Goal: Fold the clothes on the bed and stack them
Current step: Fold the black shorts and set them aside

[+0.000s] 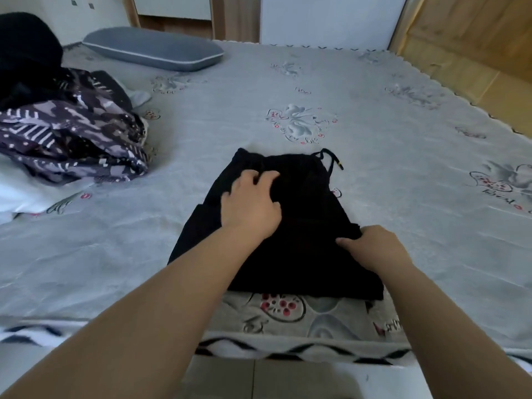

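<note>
A: The black garment (299, 226)?
B: Matt cloth, soft, no sheen.
A: The bedspread (374, 110)?
B: Printed grey cloth, slightly fuzzy.
A: The pillow (152, 48)?
B: Grey knit-like fabric. Wall panel (460, 33): smooth pale wood.

Your right side of bed (403, 174) open; patterned clothes heap (72, 133) blocks left edge, pillow (152, 48) far-left corner.

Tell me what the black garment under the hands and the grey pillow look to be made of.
Black garment: soft matte cloth, probably a cotton-like knit; it lies limp, without sheen, and a drawstring cord shows at its far end.
Grey pillow: fabric cover, matte, with pale piping along its edge; the filling cannot be seen.
</note>
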